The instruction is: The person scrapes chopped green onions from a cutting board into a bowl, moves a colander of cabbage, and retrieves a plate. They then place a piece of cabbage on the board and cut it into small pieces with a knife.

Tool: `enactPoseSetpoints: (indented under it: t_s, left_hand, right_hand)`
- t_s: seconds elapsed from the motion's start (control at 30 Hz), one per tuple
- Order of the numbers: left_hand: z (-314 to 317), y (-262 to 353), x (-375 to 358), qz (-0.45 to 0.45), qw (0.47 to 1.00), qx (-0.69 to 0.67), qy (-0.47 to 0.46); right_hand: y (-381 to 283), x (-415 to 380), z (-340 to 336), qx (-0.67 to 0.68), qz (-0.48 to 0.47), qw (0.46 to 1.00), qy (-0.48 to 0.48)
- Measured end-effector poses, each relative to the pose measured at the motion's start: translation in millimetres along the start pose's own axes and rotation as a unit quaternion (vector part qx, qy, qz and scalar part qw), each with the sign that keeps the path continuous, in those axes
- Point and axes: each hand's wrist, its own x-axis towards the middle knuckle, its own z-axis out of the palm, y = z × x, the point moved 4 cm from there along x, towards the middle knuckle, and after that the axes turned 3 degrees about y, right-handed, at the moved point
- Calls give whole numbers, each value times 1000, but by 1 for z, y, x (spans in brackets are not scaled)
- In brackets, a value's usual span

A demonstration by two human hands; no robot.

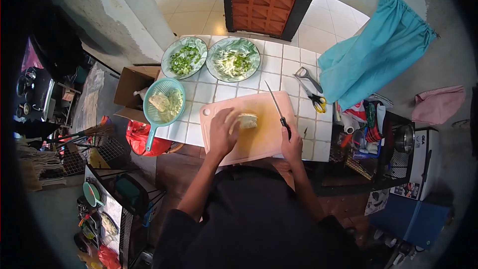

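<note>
A pink cutting board (264, 144) with a yellowish stain lies on the white tiled counter. On it rests a pale, whitish chunk of what looks like vegetable (248, 120). My left hand (224, 132) is over the left part of the board, its fingers apart and curved beside the chunk's left end; whether they touch it I cannot make out. In my right hand (292, 144), at the board's right edge, is the black handle of a knife (274, 99). Its blade points up and away over the board's right side.
Beyond the board stand a bowl of chopped greens (184, 59) and a bowl of pale shreds and greens (233, 60). A teal strainer (164, 100) holding pale food is at left. At right lie a peeler (307, 77), yellow-handled scissors (316, 102) and a hanging teal curtain (376, 47).
</note>
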Motion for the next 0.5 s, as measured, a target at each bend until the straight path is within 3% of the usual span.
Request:
enactPoseSetpoints:
  t_s: [0.03, 0.07, 0.2, 0.27, 0.3, 0.37, 0.5]
  left_hand:
    - [6, 5, 4, 55, 998, -20, -14]
    - [12, 8, 8, 55, 998, -21, -14]
    - [45, 2, 3, 68, 993, -23, -91]
    - [54, 0, 0, 61, 991, -30, -115]
    - [53, 2, 1, 52, 993, -19, -100]
    - [55, 3, -2, 41, 995, -11, -91]
    - [56, 1, 3, 48, 996, -49, -56]
  right_hand:
    - [1, 0, -1, 10, 36, 999, -31]
    - [3, -1, -1, 21, 72, 995, -62]
    - [22, -14, -1, 28, 39, 996, -70]
    - [41, -28, 8, 146, 83, 980, -111]
    - [38, -34, 5, 144, 89, 980, -107]
    - [24, -49, 2, 236, 204, 939, -142]
    - [18, -70, 5, 235, 256, 924, -162]
